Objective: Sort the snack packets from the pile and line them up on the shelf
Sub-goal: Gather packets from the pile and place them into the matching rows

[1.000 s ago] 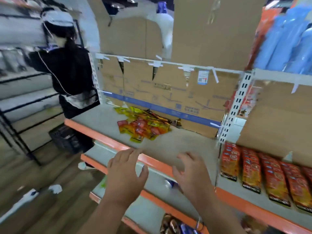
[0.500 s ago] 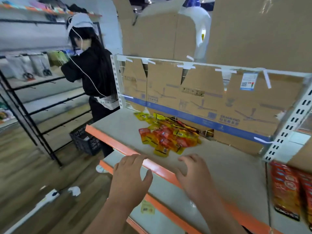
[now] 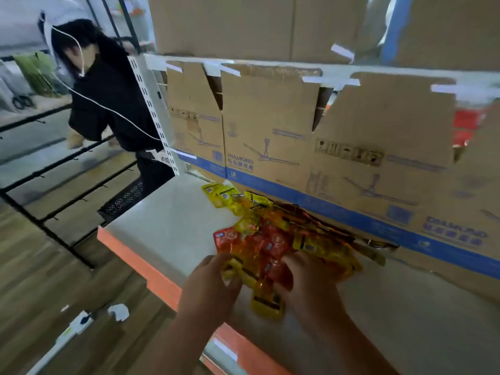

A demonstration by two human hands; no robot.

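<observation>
Shop stockroom: slotted-upright shelf point(image 3: 173, 228), snack packets point(image 3: 273, 239), cardboard cartons point(image 3: 270, 131), wire racks point(image 3: 54, 169).

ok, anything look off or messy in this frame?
Yes. The snack packets sit in a jumbled, overlapping heap on the shelf, not in rows. The cardboard behind has ragged, torn top edges. White scraps litter the floor, lower left.

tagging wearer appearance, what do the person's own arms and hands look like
Both the left hand and right hand are bare: no gloves, rings or watch show. The left forearm and right forearm are bare too, with no sleeves, straps or cables in view.
</observation>
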